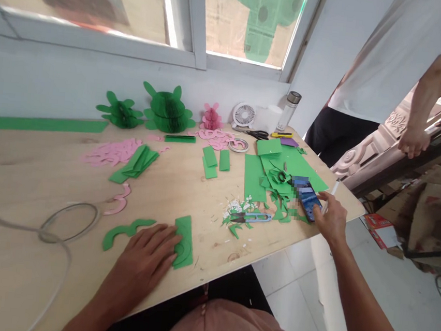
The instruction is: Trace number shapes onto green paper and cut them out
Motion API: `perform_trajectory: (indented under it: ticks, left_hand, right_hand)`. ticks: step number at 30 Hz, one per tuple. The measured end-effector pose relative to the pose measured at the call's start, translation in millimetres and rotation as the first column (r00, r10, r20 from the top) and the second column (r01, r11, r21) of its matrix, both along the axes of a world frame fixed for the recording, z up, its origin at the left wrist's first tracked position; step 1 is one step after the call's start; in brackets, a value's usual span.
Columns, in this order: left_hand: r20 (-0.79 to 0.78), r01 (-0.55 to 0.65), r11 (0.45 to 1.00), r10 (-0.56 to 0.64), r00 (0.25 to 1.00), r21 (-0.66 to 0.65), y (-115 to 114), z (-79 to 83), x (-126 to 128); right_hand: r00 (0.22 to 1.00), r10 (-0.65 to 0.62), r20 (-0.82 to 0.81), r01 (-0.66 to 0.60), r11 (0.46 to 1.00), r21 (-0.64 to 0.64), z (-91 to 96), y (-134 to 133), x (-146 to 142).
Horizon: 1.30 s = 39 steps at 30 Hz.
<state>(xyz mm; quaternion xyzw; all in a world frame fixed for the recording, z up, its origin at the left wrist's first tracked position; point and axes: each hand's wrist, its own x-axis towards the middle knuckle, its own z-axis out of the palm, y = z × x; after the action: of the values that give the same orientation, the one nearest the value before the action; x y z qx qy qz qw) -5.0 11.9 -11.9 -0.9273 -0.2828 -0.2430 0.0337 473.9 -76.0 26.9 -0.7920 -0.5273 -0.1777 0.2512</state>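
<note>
My left hand (148, 258) lies flat and open on the wooden table (30, 282), its fingertips resting on a folded green paper piece (184, 241). A curved green cut-out (122, 231) lies just left of that hand. My right hand (328, 217) reaches to the table's right edge, holds a white pen (333, 189) between its fingers and touches a smartphone (308, 199) lying on green paper sheets (266, 172).
Small snips (252, 218) lie among paper scraps. Pink cut-outs (110, 152), green strips (137, 161), green and pink honeycomb paper shapes (167, 111), tape roll (238, 145), scissors (258, 134), mini fan (244, 114) and bottle (289, 109) sit farther back. Another person (401, 73) stands at right.
</note>
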Motion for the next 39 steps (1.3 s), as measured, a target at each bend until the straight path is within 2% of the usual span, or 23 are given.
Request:
perform_trajectory:
  ticks: [4, 8, 11, 14, 16, 18, 22, 24, 26, 27, 28, 29, 30, 32, 33, 34, 36, 39]
  left_hand:
    - [-0.002, 0.015, 1.0, -0.015, 1.0, 0.019, 1, -0.8, 0]
    - [-0.012, 0.028, 0.999, -0.027, 1.0, 0.033, 2, -1.6, -2]
    - [-0.019, 0.034, 0.999, -0.033, 0.999, 0.04, 3, -1.7, -2]
    - [-0.016, 0.025, 0.999, -0.025, 1.0, 0.038, 2, -0.8, -1]
    - [-0.012, 0.018, 0.999, -0.018, 1.0, 0.039, 2, 0.3, 0]
    - [-0.016, 0.019, 0.999, -0.019, 1.0, 0.04, 2, 1.5, 0]
    - [-0.01, 0.02, 0.999, -0.02, 1.0, 0.042, 1, 2.6, 1]
    - [-0.015, 0.015, 0.999, -0.014, 1.0, 0.045, 1, 2.8, 1]
    - [-0.028, 0.013, 0.999, -0.011, 1.0, 0.046, 1, 3.1, 0]
    - [-0.032, 0.012, 0.999, -0.011, 0.999, 0.045, 1, 3.3, 0]
    - [-0.033, 0.013, 0.999, -0.011, 0.999, 0.044, 0, 3.4, 0]
    - [-0.034, 0.014, 0.999, -0.013, 0.999, 0.043, 0, 3.4, 0]
    - [-0.034, 0.015, 0.999, -0.014, 0.999, 0.045, 0, 3.3, 0]
    - [-0.036, 0.02, 0.998, -0.018, 0.999, 0.058, 0, 2.3, 0]
    - [-0.037, 0.024, 0.997, -0.021, 0.999, 0.067, 0, 1.6, 0]
    - [-0.036, 0.028, 0.997, -0.025, 0.999, 0.076, 1, 0.8, 0]
    - [-0.027, 0.035, 0.996, -0.033, 0.999, 0.079, 2, -0.7, 0]
    - [-0.01, 0.031, 0.998, -0.03, 0.999, 0.062, 3, -2.2, -1]
  right_hand:
    - [0.991, 0.051, 0.124, -0.049, 0.999, -0.021, -8.6, -14, -4]
    - [0.987, 0.059, 0.146, -0.056, 0.998, -0.024, -15.5, -28, -8]
    - [0.993, 0.104, 0.062, -0.106, 0.994, 0.018, -14.5, -32, -23]
    - [0.963, 0.239, -0.127, -0.228, 0.969, 0.095, -7.3, -26, -61]
    - [0.863, 0.4, -0.309, -0.373, 0.916, 0.146, 0.5, -18, -96]
    - [0.707, 0.538, -0.46, -0.533, 0.832, 0.155, 9.3, -8, -135]
    - [0.488, 0.648, -0.585, -0.692, 0.695, 0.193, 23.0, 9, -199]
    - [0.44, 0.685, -0.581, -0.752, 0.634, 0.178, 25.9, 14, -216]
    - [0.453, 0.732, -0.508, -0.795, 0.59, 0.141, 26.1, 17, -219]
    - [0.48, 0.75, -0.455, -0.799, 0.588, 0.125, 25.0, 17, -215]
    - [0.523, 0.756, -0.395, -0.788, 0.605, 0.116, 23.3, 16, -207]
    - [0.584, 0.739, -0.335, -0.749, 0.65, 0.128, 20.9, 14, -195]
    - [0.669, 0.692, -0.27, -0.679, 0.717, 0.155, 17.7, 11, -180]
    - [0.856, 0.498, -0.141, -0.47, 0.862, 0.19, 9.7, 1, -143]
    - [0.931, 0.355, -0.088, -0.335, 0.923, 0.188, 5.1, -5, -124]
    - [0.977, 0.212, -0.038, -0.202, 0.963, 0.176, 0.2, -11, -105]
    - [0.999, -0.004, 0.048, -0.002, 0.992, 0.124, -9.4, -23, -72]
    - [0.988, -0.101, 0.114, 0.095, 0.994, 0.055, -22.0, -33, -43]
